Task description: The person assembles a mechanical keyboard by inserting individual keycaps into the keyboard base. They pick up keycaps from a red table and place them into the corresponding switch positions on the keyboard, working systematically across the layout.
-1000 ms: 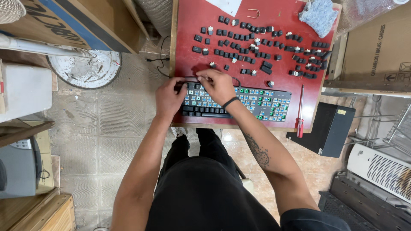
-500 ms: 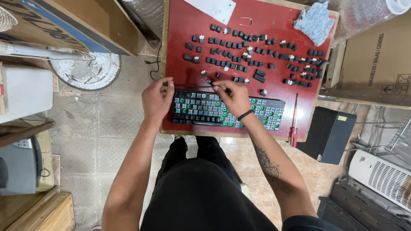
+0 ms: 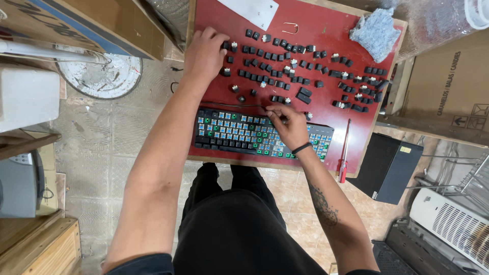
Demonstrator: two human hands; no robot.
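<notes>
The left hand [image 3: 205, 53] is reaching to the far left end of the rows of small black key caps [image 3: 300, 66] on the red wooden table [image 3: 326, 28], fingers curling onto one cap, though I cannot tell if it is gripping it. The right hand [image 3: 289, 127] is resting on the black keyboard with bare blue and green switches [image 3: 239, 133] just below those caps, fingertips pinching something tiny. Half a second ago the left hand was down by the keyboard's left corner; now a fast grab could be knocking loose caps off the table's edge.
</notes>
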